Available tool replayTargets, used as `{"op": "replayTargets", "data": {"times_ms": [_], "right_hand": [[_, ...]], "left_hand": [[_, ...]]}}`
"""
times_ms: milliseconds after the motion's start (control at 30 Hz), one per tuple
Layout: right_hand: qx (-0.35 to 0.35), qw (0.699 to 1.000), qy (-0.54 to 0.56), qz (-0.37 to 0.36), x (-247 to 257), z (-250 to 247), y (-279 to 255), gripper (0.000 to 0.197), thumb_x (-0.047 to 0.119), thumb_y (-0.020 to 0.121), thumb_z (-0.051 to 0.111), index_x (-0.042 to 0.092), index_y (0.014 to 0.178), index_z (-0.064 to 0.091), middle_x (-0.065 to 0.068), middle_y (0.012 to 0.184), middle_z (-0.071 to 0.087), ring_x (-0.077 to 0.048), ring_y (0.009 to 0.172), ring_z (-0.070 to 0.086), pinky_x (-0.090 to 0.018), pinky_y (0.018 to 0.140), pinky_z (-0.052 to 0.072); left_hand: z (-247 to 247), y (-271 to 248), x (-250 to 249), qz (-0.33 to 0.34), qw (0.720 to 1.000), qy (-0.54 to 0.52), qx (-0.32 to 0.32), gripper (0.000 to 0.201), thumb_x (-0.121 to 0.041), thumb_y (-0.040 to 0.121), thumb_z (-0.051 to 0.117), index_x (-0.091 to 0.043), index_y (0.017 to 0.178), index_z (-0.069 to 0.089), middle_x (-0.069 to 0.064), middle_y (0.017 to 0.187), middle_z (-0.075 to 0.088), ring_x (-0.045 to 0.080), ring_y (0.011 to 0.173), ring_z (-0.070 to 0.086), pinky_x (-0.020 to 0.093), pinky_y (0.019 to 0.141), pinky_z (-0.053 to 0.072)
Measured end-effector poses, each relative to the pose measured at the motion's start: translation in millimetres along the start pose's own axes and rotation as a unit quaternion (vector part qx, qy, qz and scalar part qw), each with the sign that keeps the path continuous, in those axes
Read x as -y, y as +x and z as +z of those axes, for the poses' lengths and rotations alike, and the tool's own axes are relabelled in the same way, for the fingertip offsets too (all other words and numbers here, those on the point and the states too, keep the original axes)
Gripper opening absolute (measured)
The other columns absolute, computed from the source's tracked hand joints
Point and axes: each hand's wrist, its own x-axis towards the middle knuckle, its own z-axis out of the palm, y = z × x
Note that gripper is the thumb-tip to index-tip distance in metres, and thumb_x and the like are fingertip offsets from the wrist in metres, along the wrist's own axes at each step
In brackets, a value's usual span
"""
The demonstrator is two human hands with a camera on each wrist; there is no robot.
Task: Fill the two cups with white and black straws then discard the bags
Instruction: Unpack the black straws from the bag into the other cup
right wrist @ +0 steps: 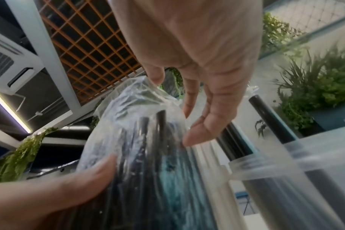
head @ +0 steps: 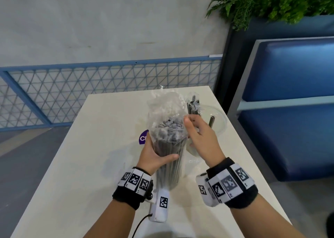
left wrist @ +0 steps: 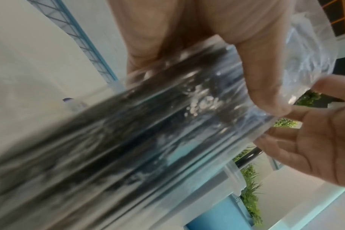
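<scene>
A clear plastic bag (head: 168, 111) packed with black straws (head: 169, 167) stands upright above the white table (head: 86, 174). My left hand (head: 155, 156) grips it round the middle, thumb across the front (left wrist: 262, 87). My right hand (head: 198, 134) is at the bag's upper right, fingers relaxed and touching the loose plastic (right wrist: 138, 109) near its mouth. Behind the right hand, a clear cup (head: 219, 122) holds a few black straws (head: 193, 105). A second cup with a purple logo (head: 143, 138) is mostly hidden behind the bag on the left.
The table is narrow; its right edge lies close to a blue padded bench (head: 289, 138). A blue mesh railing (head: 108, 86) runs behind the table's far edge. A planter with green leaves (head: 280, 2) sits at the upper right. Something pale lies under my right hand, unclear.
</scene>
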Motion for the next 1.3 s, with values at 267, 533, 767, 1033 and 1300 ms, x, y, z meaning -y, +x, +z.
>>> {"op": "replayTargets", "data": {"times_ms": [267, 533, 767, 1033, 1300], "right_hand": [[-0.004, 0.997, 0.054, 0.047, -7, 9, -8, 0.036, -0.001, 0.085, 0.057, 0.009, 0.119, 0.049, 0.0, 0.086, 0.055, -0.003, 0.077, 0.055, -0.016, 0.071, 0.052], [0.013, 0.97, -0.166, -0.176, 15, 11, -6, 0.026, 0.016, 0.089, 0.058, 0.015, 0.115, 0.061, -0.002, 0.114, 0.058, -0.014, 0.095, 0.055, -0.027, 0.091, 0.045], [0.003, 0.995, -0.081, -0.059, 7, 12, -4, 0.048, 0.023, 0.083, 0.067, 0.014, 0.128, 0.051, -0.005, 0.125, 0.053, 0.008, 0.066, 0.052, 0.004, 0.063, 0.039], [0.112, 0.98, 0.133, 0.094, 6, 5, -3, 0.064, 0.026, 0.086, 0.062, 0.011, 0.141, 0.033, 0.007, 0.142, 0.04, -0.004, 0.066, 0.063, -0.013, 0.055, 0.049], [0.167, 0.985, 0.046, 0.029, 3, -4, 0, 0.068, 0.017, 0.077, 0.073, 0.022, 0.137, 0.043, 0.005, 0.138, 0.048, -0.001, 0.075, 0.064, -0.014, 0.073, 0.051]], "left_hand": [[-6, 5, 3, 0.006, 0.999, 0.018, -0.039, 0.095, -0.023, 0.045, 0.092, -0.031, 0.121, 0.036, -0.007, 0.121, 0.055, 0.01, 0.115, 0.054, 0.031, 0.103, 0.042], [-3, 5, 2, 0.023, 0.999, 0.009, -0.035, 0.094, -0.015, 0.05, 0.089, -0.023, 0.127, 0.036, -0.001, 0.125, 0.055, 0.013, 0.118, 0.053, 0.034, 0.104, 0.042], [-7, 3, 6, 0.0, 0.999, 0.036, -0.009, 0.105, -0.021, 0.052, 0.089, -0.018, 0.137, 0.028, 0.001, 0.131, 0.052, 0.016, 0.122, 0.051, 0.038, 0.107, 0.039], [-14, 2, 2, 0.005, 0.999, 0.022, 0.034, 0.092, 0.003, 0.054, 0.084, -0.027, 0.12, 0.027, -0.017, 0.108, 0.053, 0.001, 0.106, 0.055, 0.0, 0.077, 0.042], [-15, 6, 11, 0.024, 0.999, 0.013, 0.024, 0.093, -0.016, 0.05, 0.088, -0.024, 0.123, 0.032, 0.001, 0.118, 0.06, 0.014, 0.109, 0.061, 0.034, 0.095, 0.049]]}}
